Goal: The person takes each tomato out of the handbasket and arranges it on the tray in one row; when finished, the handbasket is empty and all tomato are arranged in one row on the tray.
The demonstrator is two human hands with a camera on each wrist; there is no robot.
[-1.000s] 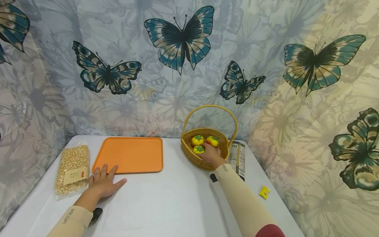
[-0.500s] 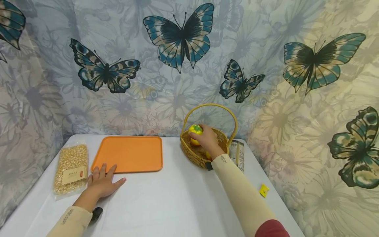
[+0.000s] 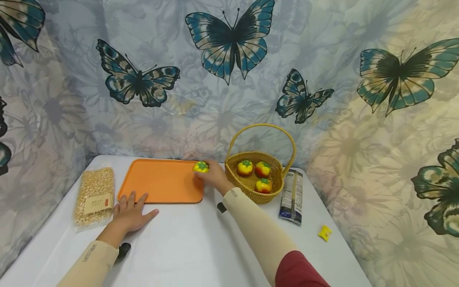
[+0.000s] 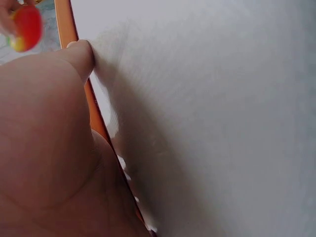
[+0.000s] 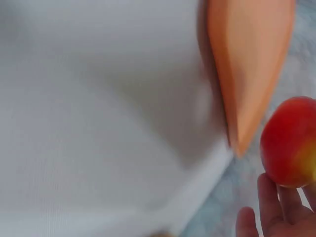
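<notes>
Carrying seems the step in hand: the right hand (image 3: 214,175) pinches a red-and-yellow fruit (image 3: 201,167), the orange tray (image 3: 161,185) extending to its left and the basket (image 3: 252,193) to its right. The left hand (image 3: 129,215) lies spread at the tray's near edge; the next move likely calls for lowering the fruit and loosening the pinch.

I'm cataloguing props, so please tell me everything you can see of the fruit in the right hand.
The fruit is rounded: yellow with a green, star-like top in the head view, largely red on the side the right wrist view shows. Its skin looks smooth; what it is made of I cannot tell. The right hand holds it, green top toward the head camera, apart from the orange tray, near the tray's far right corner.
</notes>
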